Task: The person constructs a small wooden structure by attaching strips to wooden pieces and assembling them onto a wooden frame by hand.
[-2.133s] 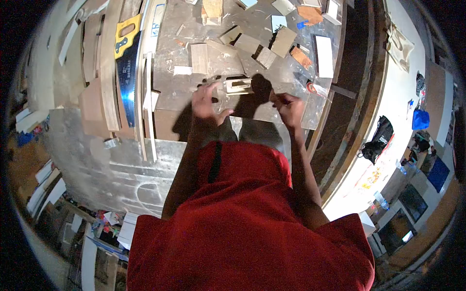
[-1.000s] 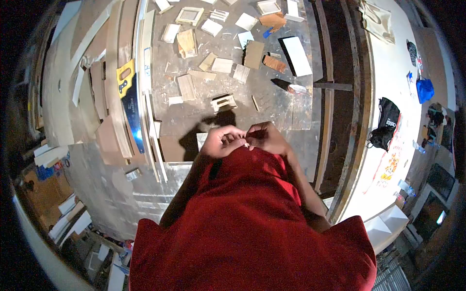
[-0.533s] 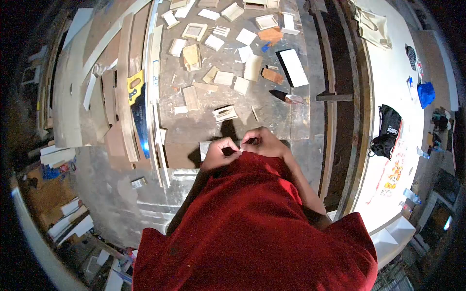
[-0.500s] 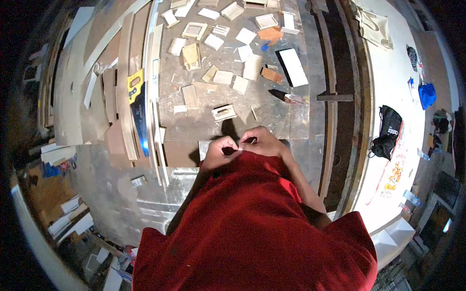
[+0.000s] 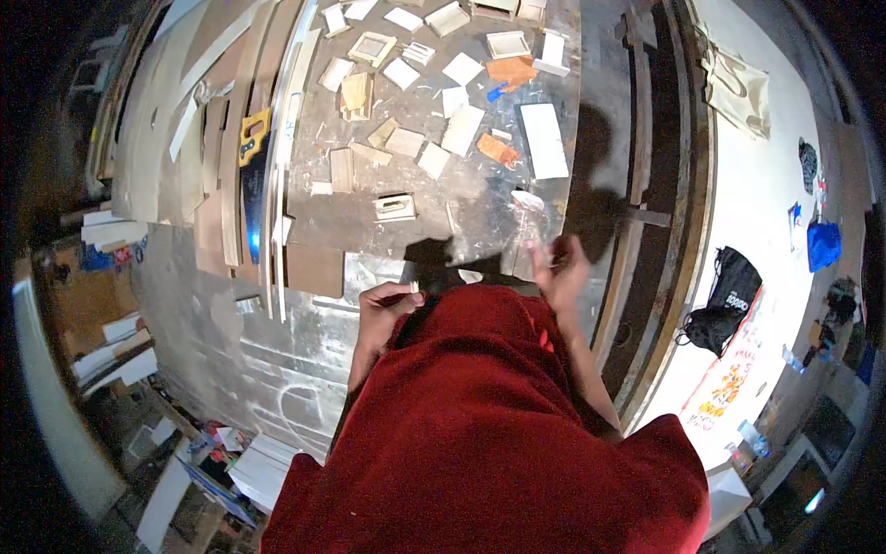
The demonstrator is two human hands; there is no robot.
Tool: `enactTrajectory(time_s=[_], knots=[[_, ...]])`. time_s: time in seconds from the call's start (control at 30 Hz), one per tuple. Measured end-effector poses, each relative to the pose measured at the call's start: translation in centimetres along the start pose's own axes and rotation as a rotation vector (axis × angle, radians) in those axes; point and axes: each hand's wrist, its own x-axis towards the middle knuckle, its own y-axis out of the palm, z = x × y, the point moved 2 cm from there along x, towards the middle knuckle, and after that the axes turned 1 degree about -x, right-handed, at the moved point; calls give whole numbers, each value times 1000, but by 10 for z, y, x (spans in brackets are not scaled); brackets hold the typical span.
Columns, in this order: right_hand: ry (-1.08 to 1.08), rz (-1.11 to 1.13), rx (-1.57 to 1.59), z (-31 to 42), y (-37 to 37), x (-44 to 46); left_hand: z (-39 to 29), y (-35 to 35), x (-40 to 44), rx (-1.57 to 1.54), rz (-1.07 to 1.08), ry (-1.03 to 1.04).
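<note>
Pale wood, or something like it, shows as a small piece (image 5: pixel 414 288) at the fingertips of the left hand (image 5: pixel 386 307), thumb and fingers pinched together on it just above the red shirt (image 5: pixel 498 388). The right hand (image 5: pixel 559 268) is well apart from it, its fingers blurred; whether they hold anything, I cannot tell. Beyond the hands, on the worktable (image 5: pixel 355 231), sits a slotted wooden block (image 5: pixel 396 208), untouched, with the small piece not joined to it; a thin sliver (image 5: pixel 450 217) lies just beside. Farther out, a rimmed frame (image 5: pixel 373 48) and another tray-like one (image 5: pixel 508 44) look already assembled, while a white slab (image 5: pixel 544 140), orange-brown scraps (image 5: pixel 498 150) and plain wooden offcuts lie loose, so much appears unjoined. Along the left edge rests a yellow-handled saw (image 5: pixel 252 185), out of use.
</note>
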Motion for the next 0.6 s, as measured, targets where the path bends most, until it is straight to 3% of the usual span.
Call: enactTrajectory(time_s=[0.03,0.1,0.17,0.27,0.37,0.47,0.6], knots=[[-11,8,-8,0,-9,6,-4,5,-5,-82,-24,-6],[-493,-352,-283,22,-26,21,-18,15,-12,-35,-40,77],[-498,-293,-345,34,-32,34,-32,25,-20,-102,-66,45],[-410,9,-354,31,-25,51,-45,36,-27,-233,-22,102],[-457,76,-383,-2,-7,67,-44,37,-33,-357,35,138],[-487,32,-393,-11,-2,71,-42,37,-45,-189,112,82],[-471,4,-418,-7,-3,73,-36,46,-51,-211,125,95]])
